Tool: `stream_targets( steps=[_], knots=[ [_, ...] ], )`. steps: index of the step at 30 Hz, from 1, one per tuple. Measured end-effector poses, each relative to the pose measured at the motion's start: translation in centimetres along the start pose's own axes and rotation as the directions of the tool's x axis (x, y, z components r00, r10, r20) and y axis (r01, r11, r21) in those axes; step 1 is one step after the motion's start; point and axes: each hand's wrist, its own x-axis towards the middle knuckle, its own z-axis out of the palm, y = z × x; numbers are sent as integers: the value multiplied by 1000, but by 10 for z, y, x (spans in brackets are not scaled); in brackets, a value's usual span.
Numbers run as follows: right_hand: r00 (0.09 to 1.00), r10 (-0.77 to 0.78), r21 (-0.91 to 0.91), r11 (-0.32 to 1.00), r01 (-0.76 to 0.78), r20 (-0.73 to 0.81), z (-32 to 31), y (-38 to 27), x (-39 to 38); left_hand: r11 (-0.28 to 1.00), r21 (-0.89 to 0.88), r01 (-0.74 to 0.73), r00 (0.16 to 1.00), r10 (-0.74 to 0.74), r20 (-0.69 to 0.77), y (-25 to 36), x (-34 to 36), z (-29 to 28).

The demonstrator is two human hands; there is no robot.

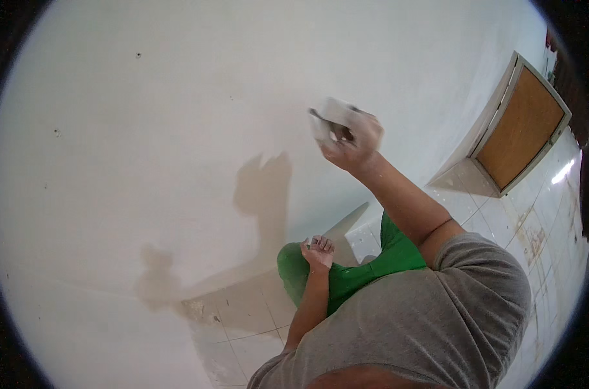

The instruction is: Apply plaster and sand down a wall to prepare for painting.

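My right hand (356, 139) is raised in front of the pale wall (178, 97), its fingers bent around a whitish flat piece (337, 109) with a dark edge. Motion blurs this piece, so its exact kind is unclear; it looks like a folded sheet. I cannot tell whether it touches the wall. Lower down, my left hand (319, 253) rests by my knee in green trousers (294, 269). Its fingers are loosely curled and apart from the thumb, and nothing shows in them. Pale dust marks both hands.
Small dark holes (138, 56) mark the wall at the left. Shadows of my arm and hand (263, 185) fall across it. Tiled floor (242, 311) runs along the wall's foot. At the right stands a brown panel in a grey frame (526, 123).
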Motion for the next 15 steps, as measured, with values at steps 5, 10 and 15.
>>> stream_targets(
  steps=[5, 10, 15],
  knots=[
    [809, 218, -182, 973, -139, 546, 1, 46, -78, 999, 7, -41, 997, 41, -65, -3, -5, 7],
    [682, 216, -136, 976, -170, 699, -15, 48, -144, 998, 52, -39, 995, 44, -93, -2, -3, 11],
    [842, 142, -133, 988, -84, 520, 1, 32, -90, 997, 64, -53, 994, 58, -90, 0, -5, 8]
  ],
)
